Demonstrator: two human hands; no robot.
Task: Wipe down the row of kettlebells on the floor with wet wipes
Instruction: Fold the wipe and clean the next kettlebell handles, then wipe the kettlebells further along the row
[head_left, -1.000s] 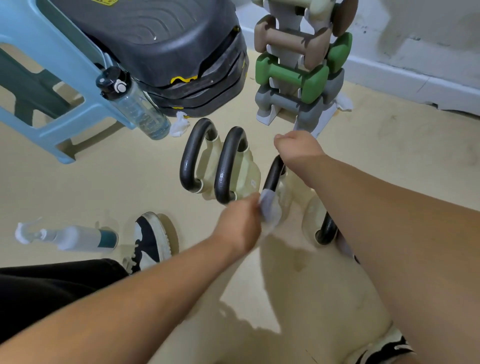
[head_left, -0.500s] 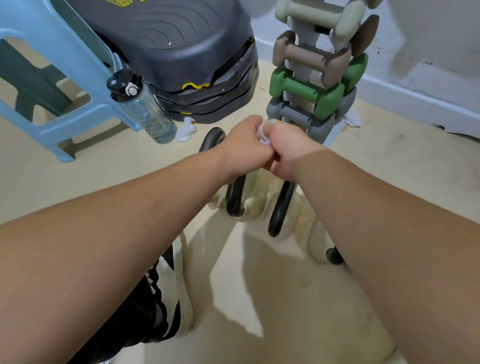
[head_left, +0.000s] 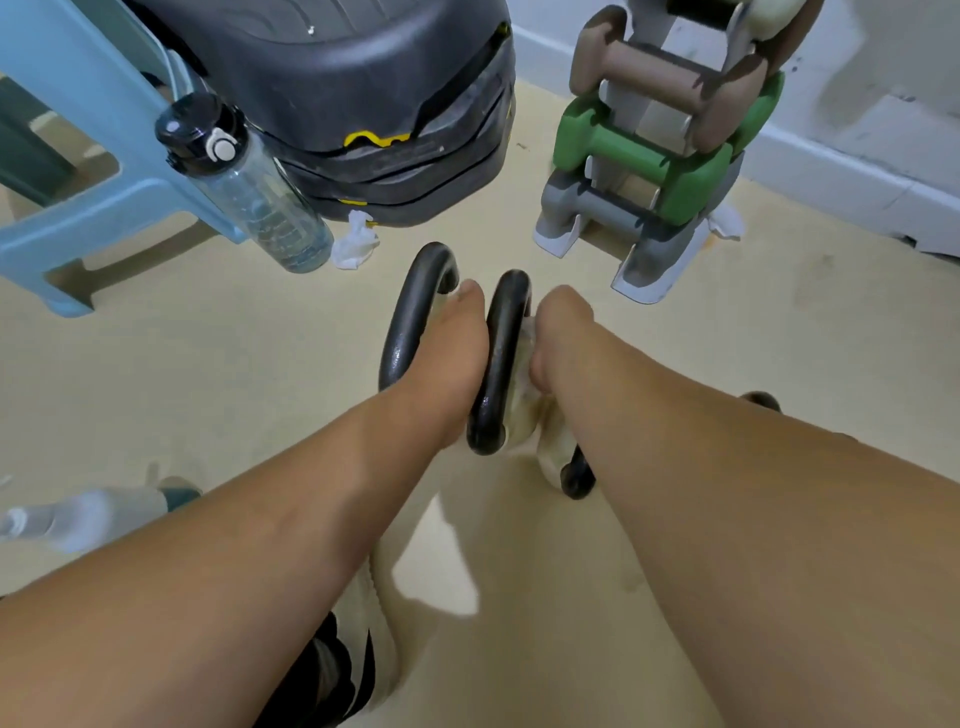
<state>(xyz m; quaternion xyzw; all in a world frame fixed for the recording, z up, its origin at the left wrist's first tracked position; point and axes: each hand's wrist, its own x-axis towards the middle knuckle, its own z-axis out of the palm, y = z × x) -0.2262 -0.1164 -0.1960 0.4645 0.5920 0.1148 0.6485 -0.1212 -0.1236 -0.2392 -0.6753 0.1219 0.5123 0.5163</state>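
Kettlebell handle (head_left: 505, 317) between left hand (head_left: 457, 340) and right hand (head_left: 563, 332); grips hidden, cannot tell; bottle (head_left: 254, 197) beyond

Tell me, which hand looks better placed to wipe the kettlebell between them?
Probably the right hand: the wipe sits under it against that kettlebell. The left hand rests between two handles, no wipe visible.

Four kettlebells (head_left: 498, 364), one wet wipe (head_left: 525, 343), two crumpled tissues (head_left: 356, 247)

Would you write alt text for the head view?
A person's left hand rests between two black kettlebell handles while the right hand holds a wet wipe against the second kettlebell. A dumbbell rack and water bottle sit behind.
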